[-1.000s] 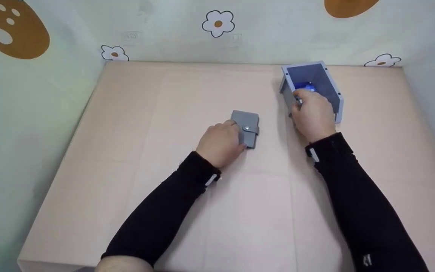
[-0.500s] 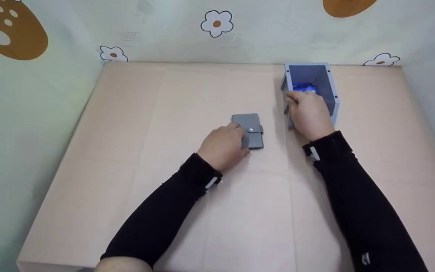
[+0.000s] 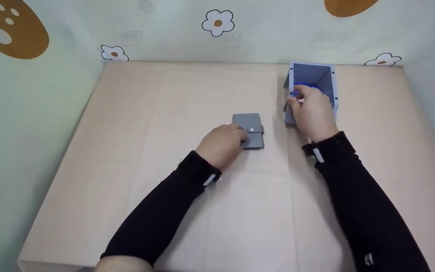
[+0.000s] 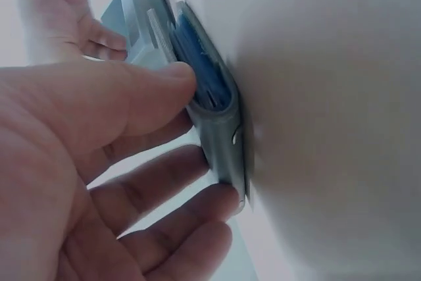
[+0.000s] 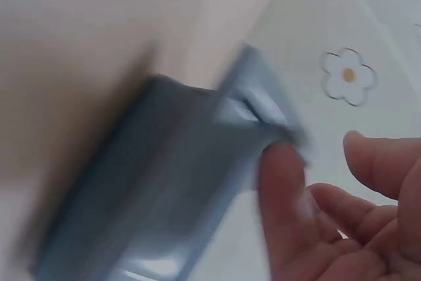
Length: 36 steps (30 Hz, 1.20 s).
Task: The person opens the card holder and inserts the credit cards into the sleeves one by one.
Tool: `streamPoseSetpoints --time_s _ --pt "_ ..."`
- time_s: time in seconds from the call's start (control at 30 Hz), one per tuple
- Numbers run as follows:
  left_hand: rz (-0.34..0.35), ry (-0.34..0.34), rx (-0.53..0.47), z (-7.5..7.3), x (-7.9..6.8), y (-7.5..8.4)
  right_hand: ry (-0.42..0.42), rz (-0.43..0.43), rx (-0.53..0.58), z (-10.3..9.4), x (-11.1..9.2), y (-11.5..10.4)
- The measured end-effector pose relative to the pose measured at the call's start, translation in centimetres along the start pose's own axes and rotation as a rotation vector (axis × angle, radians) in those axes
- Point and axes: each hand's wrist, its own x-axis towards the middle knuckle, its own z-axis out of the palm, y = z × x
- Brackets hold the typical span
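Pale flower-printed walls [image 3: 172,37], beige-covered table [image 3: 176,98]

Smooth and dull, with some shiny bits.
Looks like smooth, dull leather on the grey wallet [image 3: 254,121], with a shiny metal snap [image 3: 252,129]. Hard, smooth plastic on the grey bin [image 3: 312,71], with bright, glossy spots. Shiny blue thing [image 3: 308,84] inside, stuff hard to tell. Black, stretchy-looking cloth for the sleeves [image 3: 153,219]. Dull, lightly creased cover on the table [image 3: 187,94].

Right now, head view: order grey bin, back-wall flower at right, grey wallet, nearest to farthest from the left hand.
1. Grey wallet: touching the left hand, on its right.
2. Grey bin: farther back and right.
3. Back-wall flower: beyond the bin, farthest right.
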Motion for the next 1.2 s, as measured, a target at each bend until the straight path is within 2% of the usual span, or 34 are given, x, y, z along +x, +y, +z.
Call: streamPoseSetpoints --time_s 0.1,0.17,0.23,0.37,0.47,0.67,0.87,1.1,1.2 --pt "0.012 -0.007 0.000 -0.1 0.0 -0.1 0.016 -0.049 0.012 -0.4 -1.4 -1.7" --pt "0.018 -0.007 -0.001 -0.1 0.0 -0.2 -0.009 -0.103 -0.002 0.1 -2.2 -2.8" --pt "0.024 0.000 0.001 -0.1 0.0 -0.3 -0.085 -0.143 -0.046 1.0 -2.7 -3.7" --pt "0.027 0.015 0.001 -0.3 0.1 -0.3 -0.259 -0.197 -0.209 3.4 -2.7 -4.8" --pt "0.026 0.024 -0.010 -0.4 0.0 -0.5 -0.317 -0.207 -0.309 5.1 -2.1 -5.0" --pt "0.024 0.026 -0.074 -0.5 0.1 -0.8 -0.316 -0.197 -0.383 6.5 -1.4 -4.8" --pt "0.008 0.031 -0.109 -0.6 0.2 -0.9 -0.317 -0.240 -0.352 6.5 -2.0 -4.1" --pt "0.085 0.013 -0.033 -0.2 0.3 -0.9 -0.304 -0.326 -0.335 6.4 -4.3 -3.9" --pt "0.095 -0.009 -0.024 -0.1 0.3 -0.7 -0.280 -0.346 -0.349 6.3 -4.9 -4.0"
